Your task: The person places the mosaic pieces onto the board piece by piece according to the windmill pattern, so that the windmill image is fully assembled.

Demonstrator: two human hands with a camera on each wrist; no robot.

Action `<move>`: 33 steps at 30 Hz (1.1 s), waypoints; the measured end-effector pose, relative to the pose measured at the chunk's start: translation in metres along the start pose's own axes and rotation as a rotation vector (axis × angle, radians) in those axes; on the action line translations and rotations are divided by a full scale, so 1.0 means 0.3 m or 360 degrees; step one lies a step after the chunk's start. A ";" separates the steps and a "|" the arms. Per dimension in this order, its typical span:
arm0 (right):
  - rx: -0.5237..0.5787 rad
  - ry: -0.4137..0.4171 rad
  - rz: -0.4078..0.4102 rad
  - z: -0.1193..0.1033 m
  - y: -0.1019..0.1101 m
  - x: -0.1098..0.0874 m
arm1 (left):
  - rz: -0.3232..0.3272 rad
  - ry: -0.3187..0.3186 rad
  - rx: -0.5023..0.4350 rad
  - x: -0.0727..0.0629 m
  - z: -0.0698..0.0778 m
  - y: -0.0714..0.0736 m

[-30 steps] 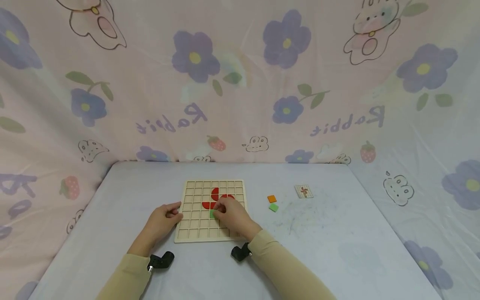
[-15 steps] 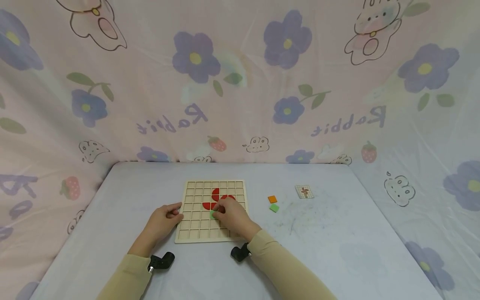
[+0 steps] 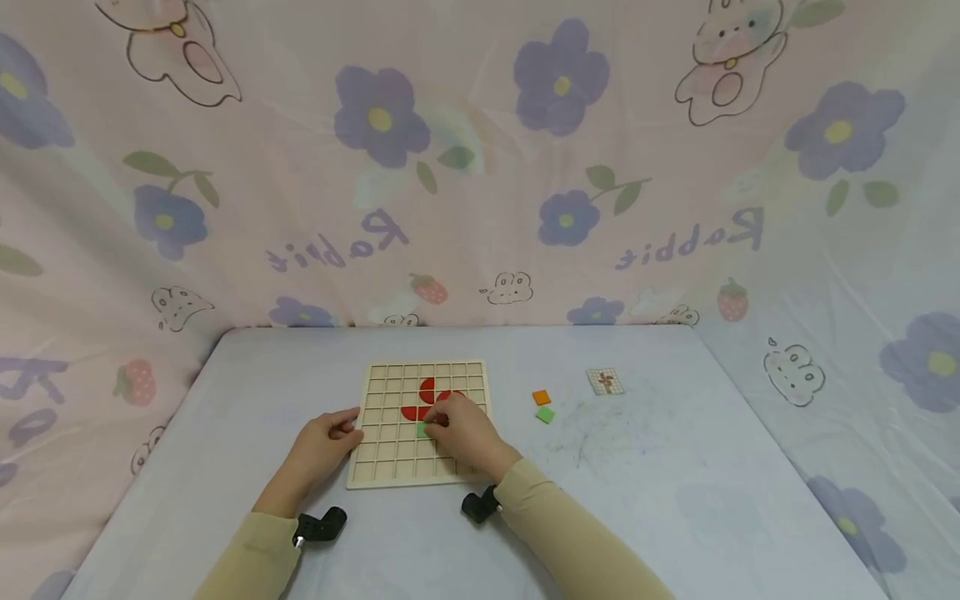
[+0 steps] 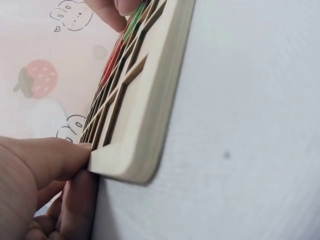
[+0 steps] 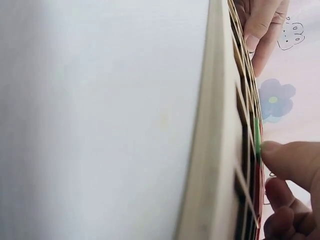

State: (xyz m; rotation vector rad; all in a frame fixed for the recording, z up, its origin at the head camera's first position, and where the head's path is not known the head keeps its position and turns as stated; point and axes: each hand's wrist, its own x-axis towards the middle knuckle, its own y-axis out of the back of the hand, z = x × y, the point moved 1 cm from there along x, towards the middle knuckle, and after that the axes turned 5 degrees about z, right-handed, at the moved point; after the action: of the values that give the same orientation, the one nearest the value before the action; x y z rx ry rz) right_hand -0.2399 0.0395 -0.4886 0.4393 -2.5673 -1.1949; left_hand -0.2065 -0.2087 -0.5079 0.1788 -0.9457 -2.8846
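Note:
A pale wooden grid board lies flat on the table. The left hand holds its left edge, thumb and fingertip against the rim in the left wrist view. Over the middle of the board, the right hand has its thumb and fingers at a green square tile, which sits at one of the cells. In the right wrist view the thumb touches this green tile. Rounded red pieces fill several cells just beyond it, partly hidden by the right hand.
Right of the board lie an orange square tile and another green tile. Farther right is a small card printed with a grid and a red pinwheel-like figure. A patterned curtain rises behind the table.
The head view has shifted slightly. Both hands keep their places at the board, and the pieces stay where they were.

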 end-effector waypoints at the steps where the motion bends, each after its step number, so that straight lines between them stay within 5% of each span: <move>1: 0.0004 0.0003 0.0003 0.001 0.005 0.001 | 0.0002 -0.0003 0.0001 0.000 0.000 0.000; 10: 0.0175 -0.0188 0.0037 0.074 0.107 -0.008 | -0.0007 0.0003 -0.0001 0.000 -0.003 0.000; 21: 0.0077 -0.0355 0.0265 0.252 0.241 -0.039 | 0.0001 -0.0016 0.0015 0.000 -0.002 0.000; 33: 0.0091 -0.0466 0.0299 0.356 0.332 -0.077 | 0.0009 -0.0038 0.0012 0.000 -0.003 0.002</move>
State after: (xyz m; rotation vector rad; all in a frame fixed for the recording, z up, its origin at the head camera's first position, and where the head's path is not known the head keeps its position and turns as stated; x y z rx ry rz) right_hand -0.2738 0.1832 -0.4807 0.0315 -2.8164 -1.1966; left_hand -0.2064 -0.2099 -0.5083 0.1424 -0.9597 -2.8847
